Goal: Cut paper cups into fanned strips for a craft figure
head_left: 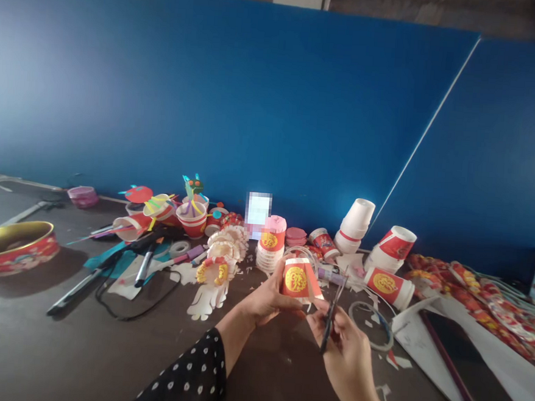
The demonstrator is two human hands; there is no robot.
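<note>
A red paper cup with a yellow emblem is in my left hand, whose fingers wrap its left side. Its wall is slit on the right, and a strip of it flares outward. My right hand grips a pair of dark-handled scissors, blades pointing up and away just right of the cup. The right fingertips are close to the cup's lower right edge; whether they touch it I cannot tell. Behind the cup stands a stack of paper cups with a red, yellow-marked one on top.
A smartphone lies on white paper at right, near cut paper scraps and a coil of tubing. Stacked cups stand behind. On the left are a glue gun with its cable, a red bowl and decorated cups.
</note>
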